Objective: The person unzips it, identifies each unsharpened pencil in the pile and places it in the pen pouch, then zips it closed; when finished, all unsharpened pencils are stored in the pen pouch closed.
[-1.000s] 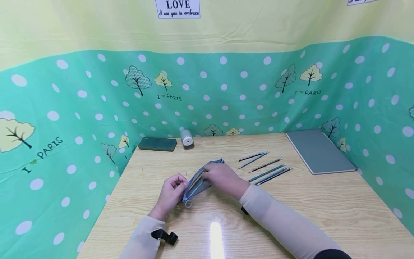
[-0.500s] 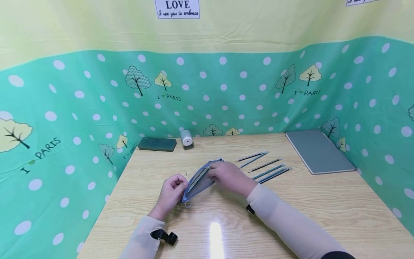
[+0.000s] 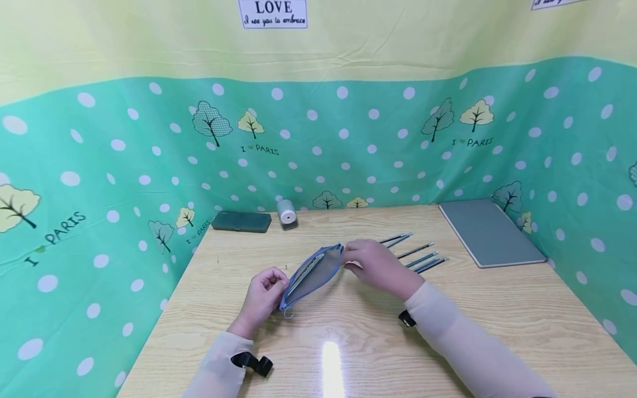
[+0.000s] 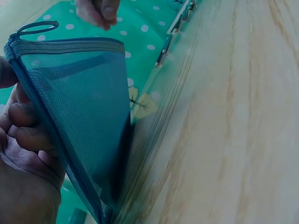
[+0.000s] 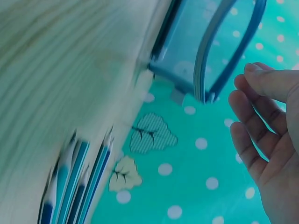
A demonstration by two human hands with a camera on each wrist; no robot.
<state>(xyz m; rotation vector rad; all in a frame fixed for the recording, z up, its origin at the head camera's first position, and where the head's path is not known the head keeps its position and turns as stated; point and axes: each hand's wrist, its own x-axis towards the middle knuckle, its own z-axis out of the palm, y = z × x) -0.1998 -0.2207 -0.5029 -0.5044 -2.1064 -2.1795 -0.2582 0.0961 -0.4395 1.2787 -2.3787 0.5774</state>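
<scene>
My left hand pinches the near end of a blue mesh zip pencil pouch, whose mouth gapes upward. Inside it lie pencils, lengthwise along the far side. The pouch's zip edge and pull ring show in the left wrist view, with my left fingers along one side. My right hand is at the pouch's far right end, between it and several loose pencils. In the right wrist view, its fingers are loosely bent and hold nothing, just off the pouch's corner.
A dark green flat case and a small grey-and-white cylindrical object stand at the back left of the wooden table. A grey notebook lies at the back right. Polka-dot cloth hangs behind and on both sides.
My right hand has let go of a pencil inside the pouch and moved out to the right, toward the loose pencils. The left hand and the pouch have hardly moved.
</scene>
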